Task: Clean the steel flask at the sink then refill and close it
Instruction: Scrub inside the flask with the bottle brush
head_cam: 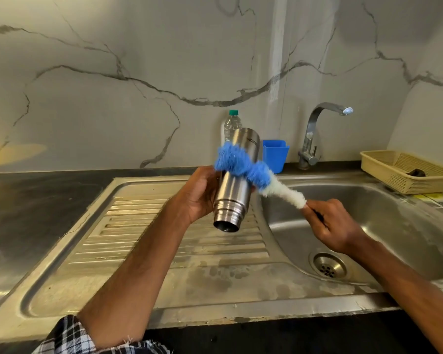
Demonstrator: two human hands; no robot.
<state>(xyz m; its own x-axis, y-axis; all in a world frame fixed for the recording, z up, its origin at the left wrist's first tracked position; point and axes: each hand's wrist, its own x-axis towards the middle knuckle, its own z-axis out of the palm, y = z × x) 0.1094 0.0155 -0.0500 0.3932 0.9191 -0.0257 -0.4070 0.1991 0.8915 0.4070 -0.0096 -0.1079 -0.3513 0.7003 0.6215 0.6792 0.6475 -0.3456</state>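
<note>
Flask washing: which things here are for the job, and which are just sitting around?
For the job: steel flask in the left hand, brush in the right hand, tap, sink.
Just sitting there: blue cup, plastic bottle behind the flask, beige basket.

The steel flask (234,190) is uncapped, gripped tilted in the left hand (198,194) over the ribbed side of the sink (143,226), open mouth low (stepped rings circle its neck), base up. A bottle brush (243,163), blue-tipped and white toward the handle, lies across its outer wall, pinched by the right hand (335,226).
</note>
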